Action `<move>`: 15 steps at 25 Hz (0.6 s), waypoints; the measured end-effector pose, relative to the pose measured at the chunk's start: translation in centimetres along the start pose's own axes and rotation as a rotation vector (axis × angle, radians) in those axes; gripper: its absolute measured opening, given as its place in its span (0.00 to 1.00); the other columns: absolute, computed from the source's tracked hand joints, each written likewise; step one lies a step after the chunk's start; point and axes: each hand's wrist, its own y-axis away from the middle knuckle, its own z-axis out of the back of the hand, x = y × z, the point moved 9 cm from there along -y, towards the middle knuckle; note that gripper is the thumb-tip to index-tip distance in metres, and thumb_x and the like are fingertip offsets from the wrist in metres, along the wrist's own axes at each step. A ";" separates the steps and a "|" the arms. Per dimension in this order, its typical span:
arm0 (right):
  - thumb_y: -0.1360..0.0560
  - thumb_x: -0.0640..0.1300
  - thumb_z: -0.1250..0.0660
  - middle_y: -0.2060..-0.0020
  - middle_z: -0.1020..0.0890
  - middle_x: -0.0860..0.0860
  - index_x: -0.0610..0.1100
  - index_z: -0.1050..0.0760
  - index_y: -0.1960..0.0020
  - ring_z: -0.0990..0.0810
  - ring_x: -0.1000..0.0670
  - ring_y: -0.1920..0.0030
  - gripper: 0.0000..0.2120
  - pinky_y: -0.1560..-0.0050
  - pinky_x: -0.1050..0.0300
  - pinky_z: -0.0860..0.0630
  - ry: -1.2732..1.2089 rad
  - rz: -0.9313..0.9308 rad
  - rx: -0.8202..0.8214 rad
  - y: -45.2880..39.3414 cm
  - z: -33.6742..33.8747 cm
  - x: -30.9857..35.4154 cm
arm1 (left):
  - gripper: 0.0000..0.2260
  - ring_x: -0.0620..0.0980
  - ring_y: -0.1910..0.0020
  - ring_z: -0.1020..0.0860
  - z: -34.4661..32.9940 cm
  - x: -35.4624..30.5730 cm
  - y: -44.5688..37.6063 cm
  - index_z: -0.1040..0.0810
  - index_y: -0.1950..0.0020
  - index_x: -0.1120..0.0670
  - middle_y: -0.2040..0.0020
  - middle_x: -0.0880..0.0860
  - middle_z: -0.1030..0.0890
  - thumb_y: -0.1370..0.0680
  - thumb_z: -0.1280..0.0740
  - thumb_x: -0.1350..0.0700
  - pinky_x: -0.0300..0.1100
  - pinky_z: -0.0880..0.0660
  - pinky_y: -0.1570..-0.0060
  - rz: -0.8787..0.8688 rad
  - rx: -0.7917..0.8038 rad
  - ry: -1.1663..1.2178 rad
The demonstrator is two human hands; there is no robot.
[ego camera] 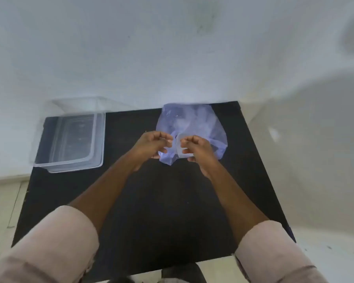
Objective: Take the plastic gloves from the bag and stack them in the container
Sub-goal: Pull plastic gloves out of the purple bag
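Head view: both hands at the mouth of the bag [192, 123], which lies right of the container [70, 139].

I see my left hand [151, 145] and right hand [198, 150] each pinching the bag's near edge on the black table [161, 201]. The gloves inside are indistinct; I judge the film light, limp, slippery, best pinched at an edge. The container, well apart, looks empty; nothing lies between.

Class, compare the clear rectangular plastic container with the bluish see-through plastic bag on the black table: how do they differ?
The clear rectangular plastic container is rigid with straight walls; the bluish see-through plastic bag is soft and crumpled. The container sits untouched at the table's left; the bag lies further right, pinched at its near end by the left hand and right hand. The container looks empty; the bag looks filled. Both are transparent plastic on the black table.
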 end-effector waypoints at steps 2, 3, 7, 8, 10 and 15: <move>0.26 0.47 0.34 0.56 0.19 0.46 0.44 0.23 0.50 0.21 0.47 0.56 0.08 0.63 0.56 0.26 0.123 -0.093 -0.130 -2.6 2.5 -2.4 | 0.12 0.55 0.43 0.23 -0.8 -0.4 -2.1 0.19 0.44 0.50 0.44 0.54 0.21 0.28 0.28 0.56 0.50 0.25 0.45 -0.094 -0.139 -0.511; 0.27 0.47 0.34 0.55 0.19 0.46 0.43 0.23 0.48 0.21 0.45 0.54 0.11 0.60 0.55 0.24 0.259 -0.129 -0.195 -3.6 3.8 -3.9 | 0.15 0.57 0.39 0.26 -1.8 0.0 -2.9 0.20 0.42 0.48 0.39 0.55 0.25 0.29 0.28 0.54 0.53 0.26 0.42 -0.139 -0.169 -0.723; 0.26 0.50 0.34 0.38 0.23 0.42 0.41 0.33 0.31 0.22 0.39 0.41 0.26 0.46 0.46 0.25 0.561 -0.238 -0.361 -5.7 7.0 -6.4 | 0.17 0.61 0.26 0.42 -6.0 1.1 -5.9 0.23 0.37 0.43 0.23 0.56 0.43 0.26 0.32 0.52 0.61 0.37 0.32 -0.251 -0.126 -1.152; 0.26 0.51 0.34 0.38 0.23 0.42 0.40 0.33 0.31 0.22 0.38 0.41 0.27 0.46 0.45 0.24 0.576 -0.250 -0.396 -6.2 7.5 -6.3 | 0.19 0.62 0.25 0.46 -6.1 1.5 -6.9 0.25 0.35 0.42 0.21 0.57 0.47 0.26 0.32 0.52 0.62 0.39 0.31 -0.204 -0.130 -1.182; 0.28 0.52 0.32 0.43 0.20 0.42 0.40 0.31 0.34 0.20 0.39 0.45 0.27 0.49 0.44 0.22 0.586 -0.255 -0.459 -7.3 7.8 -6.5 | 0.25 0.64 0.25 0.47 -6.0 2.8 -8.6 0.32 0.30 0.42 0.21 0.58 0.51 0.27 0.32 0.52 0.62 0.41 0.31 -0.058 -0.125 -1.217; 0.31 0.47 0.28 0.66 0.22 0.47 0.41 0.23 0.60 0.23 0.46 0.66 0.09 0.64 0.54 0.26 0.492 -0.236 -0.486 -9.5 8.2 -6.2 | 0.32 0.65 0.38 0.27 -4.8 3.3 -10.5 0.40 0.26 0.47 0.32 0.58 0.35 0.28 0.33 0.58 0.58 0.26 0.47 0.078 -0.139 -1.048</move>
